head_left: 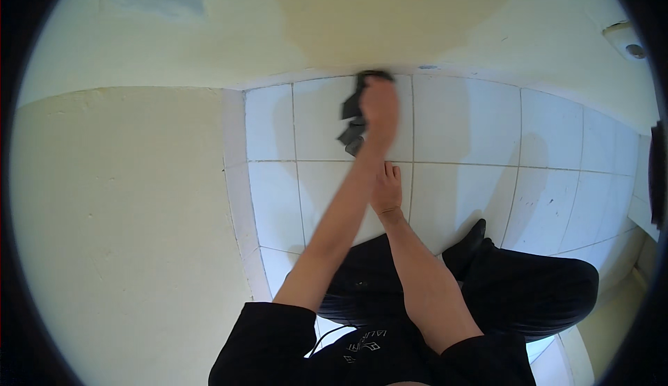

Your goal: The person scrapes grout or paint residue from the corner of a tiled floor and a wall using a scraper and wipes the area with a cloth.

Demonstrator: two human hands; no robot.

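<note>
Stretched out toward the far wall, my left hand (380, 105) is closed on a dark, black-and-grey piece that looks like cloth (353, 104); motion blur hides its exact kind. Closer to me, smaller dark grey pieces (353, 137) lie on the tiles beside my left wrist, partly covered by it. My right hand (387, 187) rests on the floor under my left forearm, its visible fingers stretched forward with nothing seen in them. Part of the right hand is hidden by that forearm.
White floor tiles (466, 121) run up to a cream wall (417, 24) ahead and another wall (125, 198) at left. My folded leg in black trousers (536, 285) and a dark sock (465, 250) are at right. A pale fixture (624, 40) is on the far right wall.
</note>
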